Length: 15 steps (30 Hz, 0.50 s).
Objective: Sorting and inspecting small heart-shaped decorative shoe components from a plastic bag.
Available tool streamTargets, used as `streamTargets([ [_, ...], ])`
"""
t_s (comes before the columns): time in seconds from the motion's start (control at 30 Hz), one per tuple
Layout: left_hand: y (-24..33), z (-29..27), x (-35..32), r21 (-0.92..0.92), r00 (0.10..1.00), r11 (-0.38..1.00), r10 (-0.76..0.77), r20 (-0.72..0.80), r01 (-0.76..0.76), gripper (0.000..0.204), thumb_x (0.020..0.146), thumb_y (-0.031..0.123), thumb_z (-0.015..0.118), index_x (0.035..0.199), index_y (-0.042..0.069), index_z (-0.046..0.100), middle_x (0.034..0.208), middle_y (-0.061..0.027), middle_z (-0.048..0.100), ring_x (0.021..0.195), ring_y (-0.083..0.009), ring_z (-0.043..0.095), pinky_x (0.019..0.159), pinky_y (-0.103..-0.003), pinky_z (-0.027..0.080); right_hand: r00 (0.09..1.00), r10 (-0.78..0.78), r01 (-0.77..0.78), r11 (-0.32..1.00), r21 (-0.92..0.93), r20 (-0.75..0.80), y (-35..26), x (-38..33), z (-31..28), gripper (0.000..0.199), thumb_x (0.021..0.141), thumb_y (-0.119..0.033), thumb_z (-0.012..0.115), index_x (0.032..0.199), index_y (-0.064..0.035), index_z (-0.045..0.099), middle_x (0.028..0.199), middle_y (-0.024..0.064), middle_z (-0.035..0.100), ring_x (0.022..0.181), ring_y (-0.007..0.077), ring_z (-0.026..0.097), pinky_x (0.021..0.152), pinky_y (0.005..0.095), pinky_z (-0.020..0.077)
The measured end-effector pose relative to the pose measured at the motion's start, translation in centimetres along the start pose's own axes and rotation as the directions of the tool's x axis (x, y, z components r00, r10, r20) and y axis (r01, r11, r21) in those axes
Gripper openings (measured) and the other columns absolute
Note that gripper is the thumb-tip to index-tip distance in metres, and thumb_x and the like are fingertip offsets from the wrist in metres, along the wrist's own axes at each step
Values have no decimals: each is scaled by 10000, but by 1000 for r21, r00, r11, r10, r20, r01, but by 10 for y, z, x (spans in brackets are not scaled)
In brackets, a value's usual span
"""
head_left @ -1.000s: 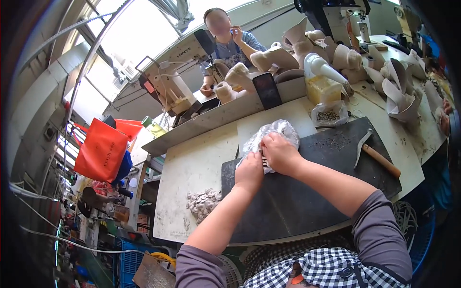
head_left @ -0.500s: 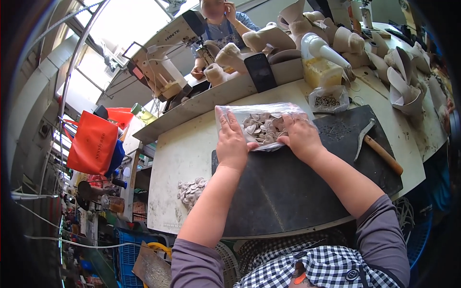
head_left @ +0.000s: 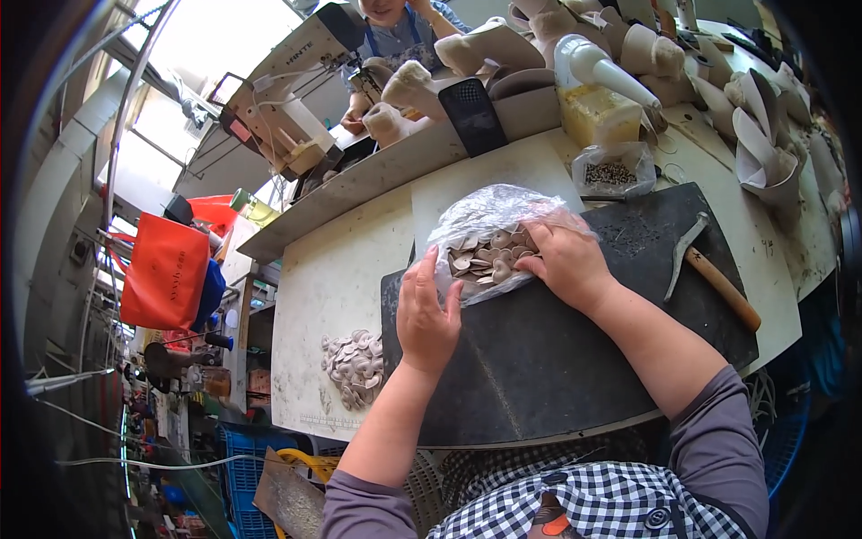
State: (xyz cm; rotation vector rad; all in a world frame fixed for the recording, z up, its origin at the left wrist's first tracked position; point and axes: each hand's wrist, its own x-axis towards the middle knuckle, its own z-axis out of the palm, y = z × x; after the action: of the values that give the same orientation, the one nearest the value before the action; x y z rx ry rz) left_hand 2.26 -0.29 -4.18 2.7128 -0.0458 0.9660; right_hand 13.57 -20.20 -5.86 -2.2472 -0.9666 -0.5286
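Observation:
A clear plastic bag (head_left: 512,202) holding several small beige, curved flat pieces (head_left: 489,256) lies across the far edge of a black work mat (head_left: 530,359). My left hand (head_left: 426,316) is at the bag's left side, thumb and fingers apart, fingertips touching the plastic. At the right side, my right hand (head_left: 572,267) grips the bag, with its fingertips partly covered by film and its thumb by the pieces. A loose heap of similar pieces (head_left: 354,366) sits on the pale table, left of the mat.
A wooden-handled hammer (head_left: 718,283) rests on the mat's right side. Beyond stand a small bag of metal studs (head_left: 613,175), a yellowish tub (head_left: 603,117) and a black phone-like object (head_left: 470,117) against a ledge. A person sits behind a sewing machine (head_left: 278,112).
The bag has crumpled and its far side has bunched upward. My left hand has come out from under the film and moved slightly down and left. My right hand stays at the bag.

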Motion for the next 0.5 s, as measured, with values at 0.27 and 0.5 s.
streamTargets([
  [0.27,20,21,4,-195,920,981,-89,-381,14,379,820,50,676,1179,45,555,1314,-152,460,1040,-236,513,752,-276,460,984,-127,144,980,136,-128,3,-1,8,283,805,-154,674,1062,-45,632,1100,118,639,1068,287,591,929,385,460],
  [0.5,2,25,-14,-226,887,973,-67,-456,-43,355,853,70,593,1194,31,503,1363,-173,325,1171,-260,388,954,-370,368,943,-289,306,948,88,-167,-14,3,15,219,794,-89,651,1011,-61,646,1096,85,635,1073,258,592,917,379,455],
])
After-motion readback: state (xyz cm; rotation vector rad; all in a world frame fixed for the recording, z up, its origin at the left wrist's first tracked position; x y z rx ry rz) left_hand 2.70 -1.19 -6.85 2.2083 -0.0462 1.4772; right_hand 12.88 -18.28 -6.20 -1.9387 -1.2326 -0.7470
